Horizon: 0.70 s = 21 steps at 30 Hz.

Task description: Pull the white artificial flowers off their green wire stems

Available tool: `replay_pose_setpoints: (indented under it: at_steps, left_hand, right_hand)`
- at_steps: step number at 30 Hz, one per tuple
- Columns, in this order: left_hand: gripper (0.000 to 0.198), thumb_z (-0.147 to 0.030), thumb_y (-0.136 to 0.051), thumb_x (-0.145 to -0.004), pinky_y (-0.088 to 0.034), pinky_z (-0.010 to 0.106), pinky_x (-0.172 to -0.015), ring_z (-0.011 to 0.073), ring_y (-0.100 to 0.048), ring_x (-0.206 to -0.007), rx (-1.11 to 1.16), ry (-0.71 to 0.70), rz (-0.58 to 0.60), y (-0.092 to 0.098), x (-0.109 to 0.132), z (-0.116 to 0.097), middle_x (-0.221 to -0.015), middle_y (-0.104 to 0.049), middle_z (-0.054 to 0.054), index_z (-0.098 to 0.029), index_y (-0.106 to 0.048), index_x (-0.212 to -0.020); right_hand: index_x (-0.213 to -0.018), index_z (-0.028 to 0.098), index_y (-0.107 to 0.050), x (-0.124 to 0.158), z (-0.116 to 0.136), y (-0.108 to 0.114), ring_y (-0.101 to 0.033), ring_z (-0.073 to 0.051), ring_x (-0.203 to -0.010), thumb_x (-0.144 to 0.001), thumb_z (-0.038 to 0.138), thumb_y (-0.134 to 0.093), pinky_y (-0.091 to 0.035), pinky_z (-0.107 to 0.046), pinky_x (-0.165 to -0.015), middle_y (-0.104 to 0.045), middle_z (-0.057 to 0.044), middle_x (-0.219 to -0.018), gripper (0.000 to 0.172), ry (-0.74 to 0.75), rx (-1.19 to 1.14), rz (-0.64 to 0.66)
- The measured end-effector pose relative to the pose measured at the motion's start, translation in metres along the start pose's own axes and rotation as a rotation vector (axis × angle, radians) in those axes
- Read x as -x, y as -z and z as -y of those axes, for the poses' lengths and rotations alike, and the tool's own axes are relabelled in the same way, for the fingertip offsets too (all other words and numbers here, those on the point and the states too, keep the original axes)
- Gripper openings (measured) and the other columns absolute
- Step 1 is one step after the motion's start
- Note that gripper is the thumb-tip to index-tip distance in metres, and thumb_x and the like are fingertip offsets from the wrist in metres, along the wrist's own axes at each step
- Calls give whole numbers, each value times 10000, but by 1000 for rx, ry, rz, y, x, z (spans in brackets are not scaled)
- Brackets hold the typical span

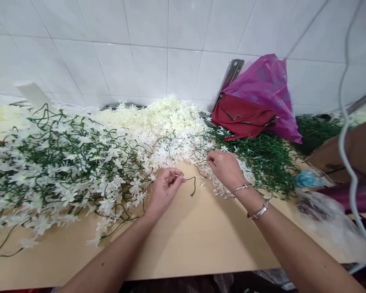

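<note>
My left hand (164,190) is closed in a pinch on a thin green stem (191,184) that curls off to its right above the table. My right hand (225,167) is closed, fingers curled into the edge of a heap of loose white flower heads (171,122); what it grips is too small to make out. Two bangles sit on my right wrist. To the left lies a big pile of green stems fitted with white flowers (61,162).
A tan wooden table (189,240) runs to a front edge near me. A red bag (242,116) under a magenta plastic bag (262,87) leans on the tiled wall. Bare green stems (265,158) lie right. Clear plastic bags (329,219) and a grey cable (346,134) are at far right.
</note>
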<state>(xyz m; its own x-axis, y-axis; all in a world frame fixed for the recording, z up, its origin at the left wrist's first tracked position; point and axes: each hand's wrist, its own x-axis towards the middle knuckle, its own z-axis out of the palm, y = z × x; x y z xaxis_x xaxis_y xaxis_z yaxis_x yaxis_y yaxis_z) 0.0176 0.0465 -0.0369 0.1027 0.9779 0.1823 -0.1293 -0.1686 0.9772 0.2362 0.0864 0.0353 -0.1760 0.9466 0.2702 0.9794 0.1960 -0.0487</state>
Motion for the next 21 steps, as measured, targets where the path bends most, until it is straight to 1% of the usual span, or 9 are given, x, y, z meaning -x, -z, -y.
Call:
replay_pose_setpoints:
  at_steps: [3, 5, 10, 12, 14, 16, 18, 20, 21]
  left_hand:
    - [213, -365, -717, -925, -548, 262, -814, 180, -775, -909, 4, 0, 1, 3, 0, 2, -923, -752, 37, -191, -668, -1036]
    - [236, -391, -719, -925, -553, 276, -830, 189, -773, -927, 8, 17, 4, 5, 0, 3, -933, -765, 45, -191, -683, -1044]
    - [239, -397, -755, -894, -556, 273, -820, 176, -743, -899, 5, 49, -24, 9, -1, 5, -919, -750, 38, -191, -711, -1007]
    - [220, -383, -780, -871, -554, 263, -812, 162, -722, -880, -17, 22, -45, 10, -2, 6, -974, -735, 42, -189, -723, -959]
    - [214, -377, -795, -857, -556, 258, -805, 155, -710, -857, -32, 21, -65, 9, -2, 7, -969, -725, 38, -188, -729, -931]
    - [215, -377, -794, -863, -558, 253, -798, 154, -713, -836, -27, 63, -70, 8, -1, 8, -891, -726, 26, -190, -730, -946]
    - [214, -373, -788, -874, -564, 248, -803, 155, -727, -838, -2, 103, -62, 7, 0, 7, -847, -736, 21, -189, -729, -966]
    - [212, -362, -795, -873, -572, 242, -814, 153, -742, -855, 32, 117, -58, 5, 0, 5, -861, -751, 24, -184, -728, -966]
    - [214, -357, -801, -869, -577, 239, -819, 151, -747, -858, 55, 120, -62, 5, 0, 4, -871, -755, 23, -183, -725, -967]
  right_hand:
    - [-820, 200, -673, 19, -8, 0, -630, -202, -750, -902, 119, -580, -368, -309, -721, -728, -58, -871, 148, -57, -168, -51]
    - [-808, 203, -662, 25, -9, -4, -617, -193, -716, -896, 124, -581, -379, -300, -699, -709, -44, -835, 144, -86, -253, -65]
    - [-812, 215, -651, 23, -6, -11, -623, -175, -716, -905, 138, -581, -400, -281, -678, -686, -20, -819, 139, -79, -344, -71]
    - [-807, 218, -651, 22, -10, -11, -619, -172, -705, -910, 137, -584, -402, -284, -675, -683, -18, -823, 147, -73, -367, -60]
    - [-809, 215, -658, 22, -17, -10, -622, -179, -707, -915, 125, -582, -408, -298, -688, -686, -25, -838, 159, -70, -341, -34]
    - [-848, 209, -678, 22, -24, -10, -635, -197, -738, -918, 116, -591, -424, -319, -716, -696, -43, -890, 145, -74, -299, -31]
    - [-930, 204, -700, 21, -25, -10, -653, -228, -812, -917, 127, -622, -449, -342, -756, -701, -67, -955, 111, -77, -286, -69]
    - [-991, 201, -712, 17, -18, -10, -662, -260, -916, -931, 150, -642, -470, -363, -817, -701, -83, -989, 106, -45, -309, -97]
    - [-1006, 201, -717, 14, -11, -10, -662, -262, -947, -940, 152, -642, -475, -369, -848, -703, -85, -1005, 111, -13, -335, -89]
